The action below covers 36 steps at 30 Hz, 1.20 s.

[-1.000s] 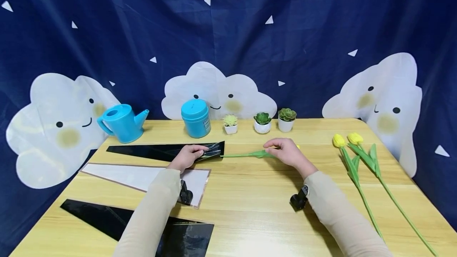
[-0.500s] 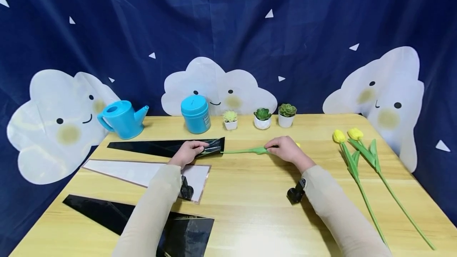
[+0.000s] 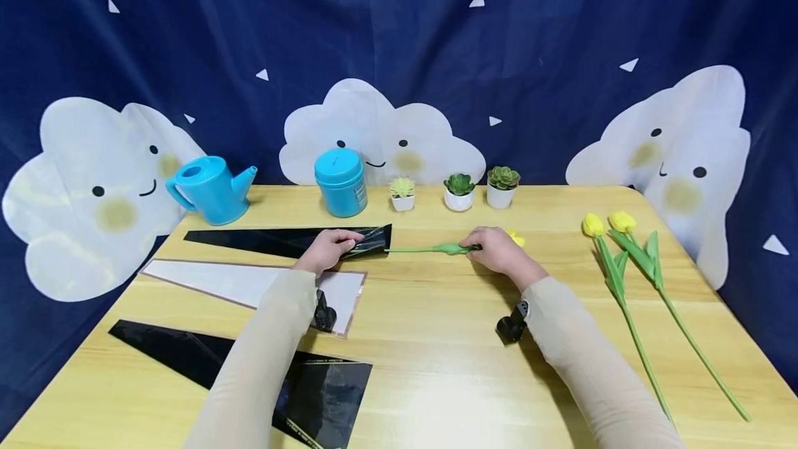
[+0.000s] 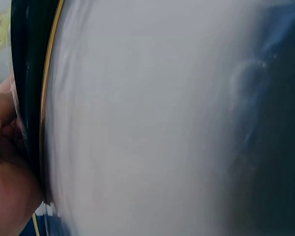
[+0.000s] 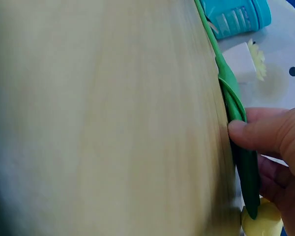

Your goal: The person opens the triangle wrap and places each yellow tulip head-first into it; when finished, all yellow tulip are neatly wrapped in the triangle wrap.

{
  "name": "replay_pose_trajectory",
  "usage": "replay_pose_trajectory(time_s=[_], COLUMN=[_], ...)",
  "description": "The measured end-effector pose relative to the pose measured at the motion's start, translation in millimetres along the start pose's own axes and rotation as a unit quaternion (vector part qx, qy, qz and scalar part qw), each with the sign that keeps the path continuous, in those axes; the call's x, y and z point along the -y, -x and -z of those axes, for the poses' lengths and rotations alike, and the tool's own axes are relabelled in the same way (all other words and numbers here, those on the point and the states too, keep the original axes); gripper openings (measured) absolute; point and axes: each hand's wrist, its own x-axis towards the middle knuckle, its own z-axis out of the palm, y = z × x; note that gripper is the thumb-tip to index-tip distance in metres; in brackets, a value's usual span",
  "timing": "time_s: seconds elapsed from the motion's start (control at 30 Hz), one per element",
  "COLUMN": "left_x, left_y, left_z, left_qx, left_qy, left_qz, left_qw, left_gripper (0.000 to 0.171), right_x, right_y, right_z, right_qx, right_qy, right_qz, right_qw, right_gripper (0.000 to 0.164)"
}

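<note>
My left hand [image 3: 327,251] pinches the wide end of a black flower wrapping sleeve [image 3: 249,240] with a clear front, lying at the back left of the table. In the left wrist view the thumb and fingers [image 4: 2,113] hold its gold-lined edge. With my right hand [image 3: 495,251] I grip an artificial yellow tulip [image 3: 411,250] by its green leaves, the thumb pressed on a leaf [image 5: 231,96] in the right wrist view. Its stem points left, the tip right at the sleeve's mouth. The yellow bloom [image 3: 516,237] shows partly behind the right hand.
A white sleeve [image 3: 218,279] and another black sleeve [image 3: 330,393] lie nearer, under the left forearm. Two yellow tulips [image 3: 617,283] rest at the right. Along the back stand a blue watering can [image 3: 215,192], a blue canister [image 3: 341,186] and small potted succulents [image 3: 460,192].
My right fingers have closed on the tulip's leaves, and more of the yellow bloom shows behind the hand. The left hand keeps its place on the sleeve. The head view has tilted down slightly.
</note>
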Motion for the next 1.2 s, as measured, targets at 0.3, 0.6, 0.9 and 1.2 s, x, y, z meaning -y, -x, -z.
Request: replay_pose_trajectory(time_s=[0.3, 0.6, 0.9, 1.2], left_x=[-1.0, -7.2, -8.6, -7.3], left_y=[-1.0, 2.2, 4.4, 7.0], left_z=[-2.9, -3.4, -3.2, -0.2], left_qx=[-0.023, -0.071, -0.074, -0.057], left_qy=[-0.050, -0.073, -0.071, -0.059], left_qz=[-0.035, -0.060, -0.059, -0.060], left_qw=[0.9979, 0.9930, 0.9930, 0.9948], left_gripper=[0.025, 0.018, 0.015, 0.015], right_x=[8, 14, 26, 43], right_y=[1, -2, -10, -22], right_z=[2, 5, 0, -10], right_qx=[-0.021, -0.036, -0.060, -0.086], right_qy=[0.026, 0.029, 0.016, -0.019], right_qz=[-0.011, -0.003, 0.007, 0.018], right_qw=[0.999, 0.999, 0.998, 0.996], right_gripper=[0.020, 0.022, 0.020, 0.010])
